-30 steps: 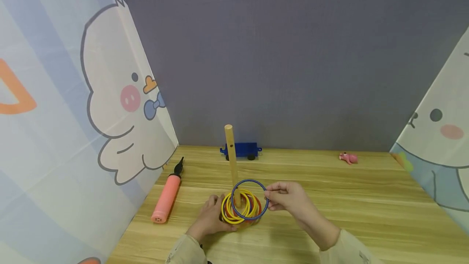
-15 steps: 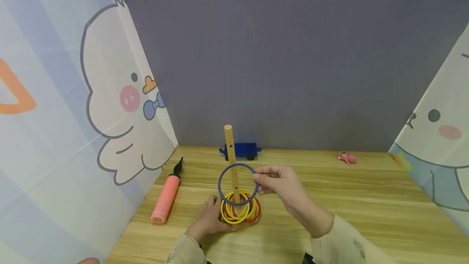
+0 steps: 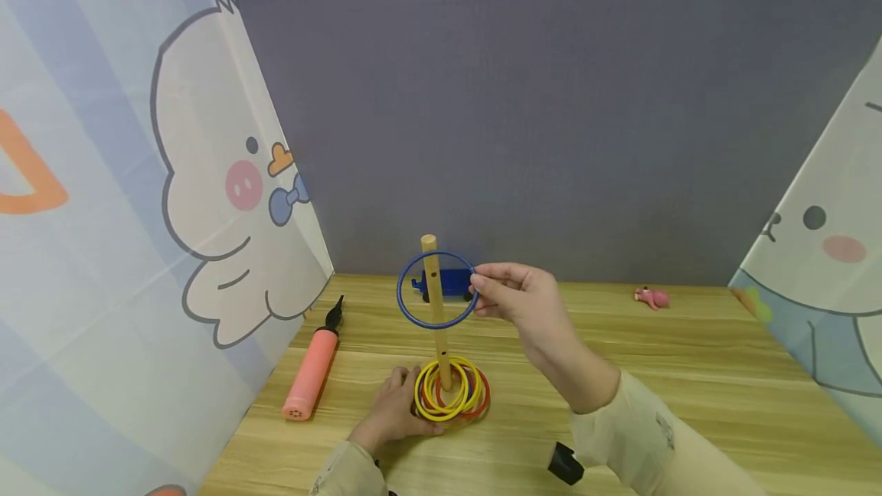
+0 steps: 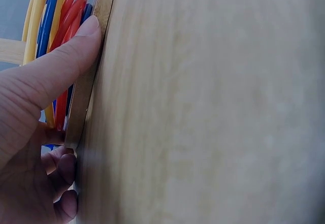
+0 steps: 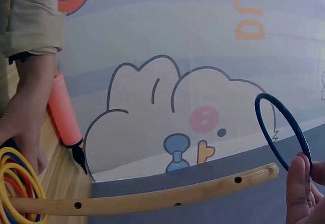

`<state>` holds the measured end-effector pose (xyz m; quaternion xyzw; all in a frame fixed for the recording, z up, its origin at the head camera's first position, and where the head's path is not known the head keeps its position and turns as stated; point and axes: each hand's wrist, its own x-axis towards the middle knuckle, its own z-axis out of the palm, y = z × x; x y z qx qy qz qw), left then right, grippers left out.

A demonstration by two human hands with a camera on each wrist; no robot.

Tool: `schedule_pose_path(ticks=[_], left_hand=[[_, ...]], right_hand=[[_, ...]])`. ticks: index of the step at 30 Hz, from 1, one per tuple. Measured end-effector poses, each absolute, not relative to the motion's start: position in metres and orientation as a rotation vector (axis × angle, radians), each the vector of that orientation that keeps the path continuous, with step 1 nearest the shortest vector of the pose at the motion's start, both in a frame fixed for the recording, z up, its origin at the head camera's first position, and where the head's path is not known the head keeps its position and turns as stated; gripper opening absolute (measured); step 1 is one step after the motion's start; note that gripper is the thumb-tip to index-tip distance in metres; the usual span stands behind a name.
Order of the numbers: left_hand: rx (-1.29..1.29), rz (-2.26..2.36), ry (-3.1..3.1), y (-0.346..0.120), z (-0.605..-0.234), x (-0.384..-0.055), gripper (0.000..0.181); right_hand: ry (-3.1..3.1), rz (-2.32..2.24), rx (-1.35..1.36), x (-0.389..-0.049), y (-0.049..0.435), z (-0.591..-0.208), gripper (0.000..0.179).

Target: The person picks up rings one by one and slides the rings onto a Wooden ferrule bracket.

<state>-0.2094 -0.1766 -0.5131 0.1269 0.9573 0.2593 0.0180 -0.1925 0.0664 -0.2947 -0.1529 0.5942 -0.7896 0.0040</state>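
A wooden ring-toss post (image 3: 436, 301) stands upright on its base (image 4: 84, 99). Stacked around its foot lie yellow rings (image 4: 33, 26), red rings (image 4: 62, 28) and blue ones. My left hand (image 3: 396, 413) grips the base's near left side, the thumb (image 4: 76, 46) along its edge and the other fingers curled beside it. Between thumb and fingertips my right hand (image 3: 529, 305) pinches a blue ring (image 3: 420, 323). In the head view that ring overlaps the upper post; the right wrist view has it just past the post's tip, tilted.
A pink hand pump (image 3: 311, 373) with a black nozzle lies on the left of the wooden table (image 3: 620, 373). Behind the post sits a blue toy wagon (image 3: 455, 282). A small pink animal figure (image 3: 651, 298) is at the back right. Printed cloth walls enclose the sides.
My right hand has risen and moved left with the blue ring, from beside the stack up to the post's top. The left hand has stayed on the base.
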Motion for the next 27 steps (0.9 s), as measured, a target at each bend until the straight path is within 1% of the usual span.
schedule_pose_path(ticks=[6,14,21,27], left_hand=[[0.403,0.807,2.972,-0.177,-0.513,-0.210,0.115],[0.403,0.810,2.962,-0.177,-0.513,-0.209,0.115],[0.410,0.813,2.958,-0.176,-0.512,-0.208,0.117],[0.400,0.827,2.958,-0.177,-0.512,-0.209,0.117]], right_hand=[[1.804,-2.627,-0.417,-0.198,0.060,-0.284,0.018],[1.714,-2.720,-0.340,-0.211,0.055,-0.289,0.014],[1.749,-2.653,-0.244,-0.214,0.056,-0.300,0.025],[1.814,-2.550,-0.197,-0.216,0.060,-0.323,0.027]])
